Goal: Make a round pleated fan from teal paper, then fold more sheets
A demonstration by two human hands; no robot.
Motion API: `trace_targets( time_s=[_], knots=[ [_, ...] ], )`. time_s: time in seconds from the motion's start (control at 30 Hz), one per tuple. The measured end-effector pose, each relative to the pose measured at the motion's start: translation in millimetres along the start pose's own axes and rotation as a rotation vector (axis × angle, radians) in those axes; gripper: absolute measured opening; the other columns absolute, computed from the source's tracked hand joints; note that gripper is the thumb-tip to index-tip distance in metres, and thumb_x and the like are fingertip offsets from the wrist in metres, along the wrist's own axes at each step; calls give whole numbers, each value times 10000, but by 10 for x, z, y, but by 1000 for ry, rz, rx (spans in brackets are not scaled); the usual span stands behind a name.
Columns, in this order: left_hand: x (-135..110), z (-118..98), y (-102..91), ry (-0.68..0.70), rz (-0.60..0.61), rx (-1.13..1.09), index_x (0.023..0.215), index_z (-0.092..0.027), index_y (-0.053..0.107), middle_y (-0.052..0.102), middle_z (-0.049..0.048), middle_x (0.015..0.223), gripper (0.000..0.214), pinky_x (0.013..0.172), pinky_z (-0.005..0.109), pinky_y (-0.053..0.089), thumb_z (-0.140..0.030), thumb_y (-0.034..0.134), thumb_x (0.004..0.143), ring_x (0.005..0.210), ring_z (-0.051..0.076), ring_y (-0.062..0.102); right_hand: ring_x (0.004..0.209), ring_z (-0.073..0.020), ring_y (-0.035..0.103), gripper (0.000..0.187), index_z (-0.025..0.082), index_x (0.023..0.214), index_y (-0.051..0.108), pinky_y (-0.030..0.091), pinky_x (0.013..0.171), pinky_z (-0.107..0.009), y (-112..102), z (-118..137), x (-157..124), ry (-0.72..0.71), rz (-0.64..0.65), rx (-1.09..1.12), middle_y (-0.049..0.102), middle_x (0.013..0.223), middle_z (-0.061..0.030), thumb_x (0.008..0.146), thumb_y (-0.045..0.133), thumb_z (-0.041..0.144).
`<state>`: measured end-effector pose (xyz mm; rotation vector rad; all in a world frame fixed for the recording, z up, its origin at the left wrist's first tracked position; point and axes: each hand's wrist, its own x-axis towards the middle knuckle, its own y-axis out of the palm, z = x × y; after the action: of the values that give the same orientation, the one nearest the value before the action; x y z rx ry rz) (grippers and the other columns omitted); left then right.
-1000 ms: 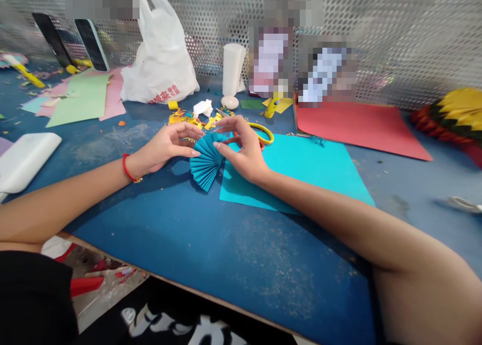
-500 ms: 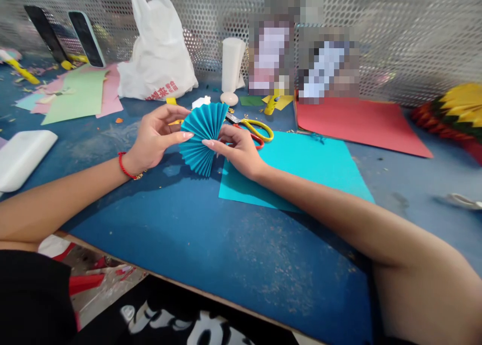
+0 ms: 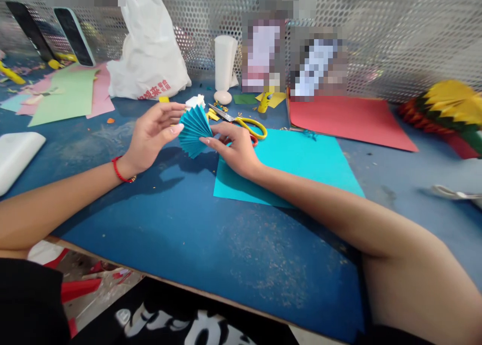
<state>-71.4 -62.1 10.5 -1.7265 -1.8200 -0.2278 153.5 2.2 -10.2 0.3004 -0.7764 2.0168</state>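
A pleated teal paper fan is held just above the blue table, between both my hands. My left hand, with a red cord on its wrist, pinches the fan's left edge with thumb and fingertips. My right hand grips the fan's right side with its fingers curled. The right hand lies over the near left corner of a flat teal paper sheet.
Yellow-handled scissors lie just behind my right hand. A red sheet, a white plastic bag, a white cylinder, green and pink sheets, two phones and paper scraps line the back. A white case lies far left.
The fan was lifted off the table, spread wide upright, and is now partly folded together and tilted away. Both hands have stayed on it and shifted slightly left.
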Motion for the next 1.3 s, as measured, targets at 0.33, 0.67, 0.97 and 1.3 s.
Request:
trace_targets(
  time_s=[0.33,0.67,0.97,1.3],
  knots=[
    [-92,-157,31,288,152,577,1415,-305,648,556,47,1604,423,1242,521,414,-374,688,1000,1449,315,547,761,-154,572,262,201,1102,793,387,711,-300,-12,56,-24,-87,64,-241,689,921,-37,1012,642,396],
    [-86,-13,22,243,266,712,1247,-297,777,812,80,1163,394,1008,523,533,-479,772,897,1087,355,743,681,-126,608,273,169,966,750,476,704,-291,21,49,-47,-63,-38,-30,728,794,-17,945,738,440],
    [-75,-29,20,37,37,493,941,-297,838,830,15,939,230,787,383,578,-492,865,823,843,256,752,670,-119,634,479,201,858,640,506,672,-286,10,13,1,19,-34,218,707,733,-13,891,714,674],
    [-91,-222,61,0,159,402,692,-272,805,773,23,690,291,652,331,548,-524,835,834,664,211,720,754,-137,584,160,174,910,676,404,682,-288,-28,2,-36,-278,221,-84,694,851,-31,996,593,279]
  ],
)
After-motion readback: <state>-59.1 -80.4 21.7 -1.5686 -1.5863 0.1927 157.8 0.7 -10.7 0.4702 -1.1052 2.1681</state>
